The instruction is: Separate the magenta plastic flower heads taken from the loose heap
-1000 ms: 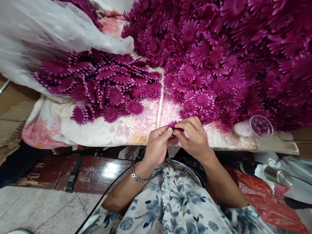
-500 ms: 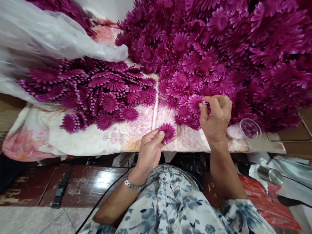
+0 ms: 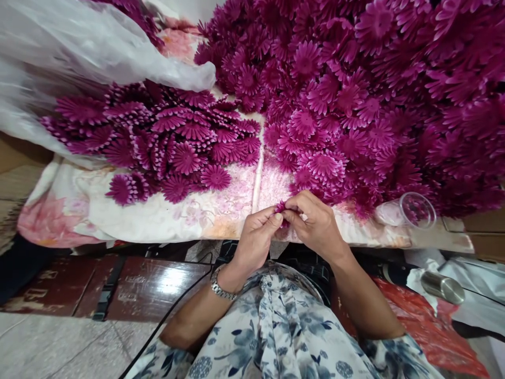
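My left hand (image 3: pixel 258 234), with a metal watch at the wrist, pinches a magenta artificial flower (image 3: pixel 280 207) over the table's front edge. Against it, my right hand (image 3: pixel 313 223) has its thumb and forefinger closed on the same flower's petals. Fingers cover most of the flower, so I cannot tell whether it is one layer or several. Beyond my right hand rises a large heap of loose magenta flowers (image 3: pixel 323 163). To the left lies a lower pile of flowers (image 3: pixel 185 158), many stacked in overlapping rows.
A clear plastic cup (image 3: pixel 416 210) lies on its side at the right. White plastic sheeting (image 3: pixel 158 68) hangs over the left pile. The table has a floral cloth (image 3: pixel 90 210). A steel bottle (image 3: pixel 442 288) and a red plastic bag (image 3: pixel 418 321) are at lower right.
My right hand has left the edge of the large heap and come left to my left hand. Both hands now meet at the flower, which my left hand held alone before.
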A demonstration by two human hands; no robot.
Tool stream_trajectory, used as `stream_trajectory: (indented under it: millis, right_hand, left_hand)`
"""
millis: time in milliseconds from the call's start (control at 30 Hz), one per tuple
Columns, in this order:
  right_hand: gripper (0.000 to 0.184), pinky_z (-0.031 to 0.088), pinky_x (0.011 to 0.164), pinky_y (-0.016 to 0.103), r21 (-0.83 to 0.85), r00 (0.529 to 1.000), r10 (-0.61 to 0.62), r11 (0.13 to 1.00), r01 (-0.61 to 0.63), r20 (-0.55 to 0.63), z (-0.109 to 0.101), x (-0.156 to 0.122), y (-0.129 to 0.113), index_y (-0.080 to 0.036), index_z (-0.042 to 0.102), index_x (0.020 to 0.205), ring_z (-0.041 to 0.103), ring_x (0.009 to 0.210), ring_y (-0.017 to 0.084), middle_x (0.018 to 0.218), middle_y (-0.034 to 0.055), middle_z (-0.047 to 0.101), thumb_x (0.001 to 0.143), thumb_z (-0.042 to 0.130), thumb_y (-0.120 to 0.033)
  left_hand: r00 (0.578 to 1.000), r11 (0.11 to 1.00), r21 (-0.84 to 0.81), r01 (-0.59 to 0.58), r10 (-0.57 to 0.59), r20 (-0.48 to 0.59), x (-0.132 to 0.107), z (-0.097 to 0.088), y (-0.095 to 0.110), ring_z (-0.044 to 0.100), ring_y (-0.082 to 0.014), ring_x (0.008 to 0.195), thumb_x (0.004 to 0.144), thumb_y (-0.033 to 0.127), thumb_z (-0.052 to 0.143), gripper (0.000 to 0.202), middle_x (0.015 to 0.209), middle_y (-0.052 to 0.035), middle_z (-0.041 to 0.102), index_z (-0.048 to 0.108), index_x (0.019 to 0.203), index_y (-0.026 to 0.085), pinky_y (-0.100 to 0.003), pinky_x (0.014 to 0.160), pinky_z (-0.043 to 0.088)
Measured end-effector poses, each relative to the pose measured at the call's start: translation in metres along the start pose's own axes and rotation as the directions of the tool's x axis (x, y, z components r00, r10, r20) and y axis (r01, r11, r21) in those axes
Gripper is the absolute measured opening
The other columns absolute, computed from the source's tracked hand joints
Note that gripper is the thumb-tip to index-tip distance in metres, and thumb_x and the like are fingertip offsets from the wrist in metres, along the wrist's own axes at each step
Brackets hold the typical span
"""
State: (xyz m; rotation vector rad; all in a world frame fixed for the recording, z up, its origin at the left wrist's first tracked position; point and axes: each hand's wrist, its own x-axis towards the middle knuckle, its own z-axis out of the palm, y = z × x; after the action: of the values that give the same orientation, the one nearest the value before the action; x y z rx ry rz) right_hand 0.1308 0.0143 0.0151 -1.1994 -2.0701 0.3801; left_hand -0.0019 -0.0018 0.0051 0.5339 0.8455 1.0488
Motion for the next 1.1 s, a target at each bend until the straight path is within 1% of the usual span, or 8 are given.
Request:
stream_trajectory:
  millis: [133,300,500,600,667,867,1000,1100]
  right_hand:
    - [0.009,0.044,0.063,0.024,0.026,0.999,0.001,1.000,0.000,-0.037,-0.003,0.002,0.000,-0.018,0.054,0.079,0.054,0.067,0.012,0.070,0.0010,0.056,0.087,0.050,-0.015]
    - [0.006,0.043,0.060,0.024,0.103,0.983,0.115,0.989,-0.101,-0.141,-0.011,0.003,0.004,-0.019,0.057,0.079,0.054,0.063,0.011,0.071,0.0000,0.058,0.085,0.054,-0.019]
    - [0.010,0.038,0.053,0.021,0.364,0.946,0.322,0.886,-0.288,-0.035,-0.011,-0.002,0.009,-0.018,0.057,0.078,0.047,0.056,0.008,0.063,-0.0040,0.052,0.085,0.055,-0.026]
    - [0.013,0.037,0.052,0.020,0.462,0.927,0.375,0.820,-0.340,0.015,-0.007,-0.005,0.012,-0.018,0.057,0.078,0.044,0.054,0.007,0.060,-0.0049,0.048,0.085,0.055,-0.029]
    - [0.013,0.038,0.053,0.021,0.462,0.927,0.373,0.819,-0.341,0.023,-0.004,-0.007,0.011,-0.018,0.058,0.080,0.045,0.055,0.008,0.062,-0.0042,0.050,0.085,0.054,-0.029]
    - [0.016,0.046,0.069,0.027,0.248,0.973,0.231,0.943,-0.221,-0.011,-0.002,-0.007,-0.002,-0.018,0.062,0.092,0.058,0.073,0.013,0.080,0.0026,0.063,0.089,0.049,-0.027]
    - [0.031,0.049,0.076,0.030,0.233,0.984,0.163,0.957,-0.175,0.070,-0.006,-0.010,-0.008,-0.018,0.060,0.107,0.059,0.085,0.016,0.093,0.0057,0.064,0.083,0.059,-0.036]
    - [0.037,0.049,0.080,0.032,0.194,0.984,0.146,0.967,-0.164,0.103,-0.006,-0.012,-0.009,-0.019,0.057,0.113,0.059,0.091,0.018,0.100,0.0064,0.064,0.079,0.064,-0.033]
  left_hand:
    - [0.996,0.997,0.008,-0.079,0.079,-0.029,0.001,-0.002,-0.003,0.049,-0.0091,0.058,0.065,0.035,0.075,0.023,0.060,0.0019,0.057,0.066,0.067,0.014,-0.022,0.060,0.042]
    - [0.993,0.994,-0.047,-0.103,0.099,-0.069,0.000,0.000,-0.001,0.058,-0.0140,0.062,0.064,0.036,0.076,0.023,0.062,-0.0008,0.065,0.069,0.069,0.015,-0.028,0.064,0.048]
    - [0.990,0.990,-0.062,-0.123,0.118,-0.071,0.001,-0.002,0.001,0.061,-0.0133,0.064,0.067,0.032,0.074,0.017,0.066,-0.0006,0.067,0.071,0.073,0.016,-0.027,0.065,0.051]
    - [0.992,0.992,-0.073,-0.105,0.099,-0.077,0.001,-0.001,0.001,0.060,-0.0128,0.063,0.067,0.032,0.074,0.019,0.066,-0.0005,0.067,0.071,0.076,0.016,-0.027,0.064,0.051]
    - [0.994,0.993,-0.078,-0.084,0.078,-0.072,0.001,0.001,0.002,0.059,-0.0124,0.062,0.066,0.033,0.074,0.019,0.065,-0.0004,0.065,0.070,0.074,0.016,-0.027,0.063,0.050]
    - [0.987,0.991,-0.014,-0.134,0.132,-0.093,0.003,0.003,-0.002,0.054,-0.0100,0.063,0.065,0.032,0.074,0.018,0.064,0.0005,0.062,0.069,0.070,0.015,-0.022,0.065,0.045]
    - [0.980,0.985,0.052,-0.162,0.167,-0.112,0.005,-0.001,-0.005,0.052,-0.0085,0.062,0.068,0.026,0.071,0.010,0.064,0.0017,0.062,0.069,0.071,0.016,-0.020,0.062,0.043]
    - [0.976,0.980,0.114,-0.164,0.178,-0.127,0.005,-0.004,-0.007,0.050,-0.0081,0.058,0.069,0.025,0.070,0.010,0.061,0.0023,0.060,0.068,0.069,0.016,-0.019,0.056,0.041]
